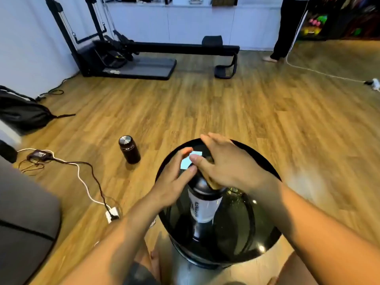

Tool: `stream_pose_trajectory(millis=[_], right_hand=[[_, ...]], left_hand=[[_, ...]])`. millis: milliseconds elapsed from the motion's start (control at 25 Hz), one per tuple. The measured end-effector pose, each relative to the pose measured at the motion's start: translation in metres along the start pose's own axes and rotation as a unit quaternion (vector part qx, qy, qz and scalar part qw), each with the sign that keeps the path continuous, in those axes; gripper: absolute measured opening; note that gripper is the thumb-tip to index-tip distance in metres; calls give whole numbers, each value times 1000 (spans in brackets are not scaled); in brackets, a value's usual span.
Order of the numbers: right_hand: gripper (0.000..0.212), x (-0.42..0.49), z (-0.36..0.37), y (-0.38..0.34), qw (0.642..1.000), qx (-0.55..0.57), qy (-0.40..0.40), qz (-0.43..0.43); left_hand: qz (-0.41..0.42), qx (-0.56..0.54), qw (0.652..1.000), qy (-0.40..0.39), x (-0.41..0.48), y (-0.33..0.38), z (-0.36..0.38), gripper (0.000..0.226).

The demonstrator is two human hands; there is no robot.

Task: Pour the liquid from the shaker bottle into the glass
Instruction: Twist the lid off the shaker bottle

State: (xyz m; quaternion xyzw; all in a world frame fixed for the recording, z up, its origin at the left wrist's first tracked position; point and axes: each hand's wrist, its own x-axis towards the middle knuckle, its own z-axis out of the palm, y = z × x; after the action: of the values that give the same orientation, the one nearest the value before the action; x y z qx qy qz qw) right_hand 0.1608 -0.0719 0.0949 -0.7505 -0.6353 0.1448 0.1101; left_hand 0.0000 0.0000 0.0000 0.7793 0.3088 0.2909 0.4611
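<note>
Shaker bottle (203, 206) stands upright on the round black table (265, 165), straight ahead of the person, its long axis vertical. Both hands meet at its dark lid. The right hand (230, 165) lies over the top from the right, fingers curled around the cap; the left hand (174, 179) comes in from the left, fingers loosely spread, fingertips at the lid's edge. The right hand is nearer, apparently working the cap. A glass (234, 191) seems to sit just right of the bottle, mostly hidden by the right wrist.
</note>
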Motion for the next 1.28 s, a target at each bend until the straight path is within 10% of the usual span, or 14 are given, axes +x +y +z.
stream_pose_trajectory(millis=[320,560,680,840,960,1160,1280], right_hand=[[67,-3,51,-20,993,-77,21,85],[78,8,32,4,993,3,-95,-74],[80,16,14,-3,970,-127,-164,-125],[82,6,28,-29,922,-375,-98,7],[68,-2,32,-43,928,-362,-87,24],[27,-21,23,-50,951,-206,-98,-207],[62,-2,18,-37,976,-200,-10,-80]], left_hand=[[-124,-42,991,31,-28,-4,45,120],[-153,-13,988,-3,-22,-11,42,114],[-145,-22,989,-10,-21,-15,42,103],[-169,7,986,-5,-22,-24,47,83],[-161,13,987,-11,-17,-27,48,84],[-159,-3,987,6,-19,-28,52,72],[-143,-24,989,6,-22,-26,51,80]])
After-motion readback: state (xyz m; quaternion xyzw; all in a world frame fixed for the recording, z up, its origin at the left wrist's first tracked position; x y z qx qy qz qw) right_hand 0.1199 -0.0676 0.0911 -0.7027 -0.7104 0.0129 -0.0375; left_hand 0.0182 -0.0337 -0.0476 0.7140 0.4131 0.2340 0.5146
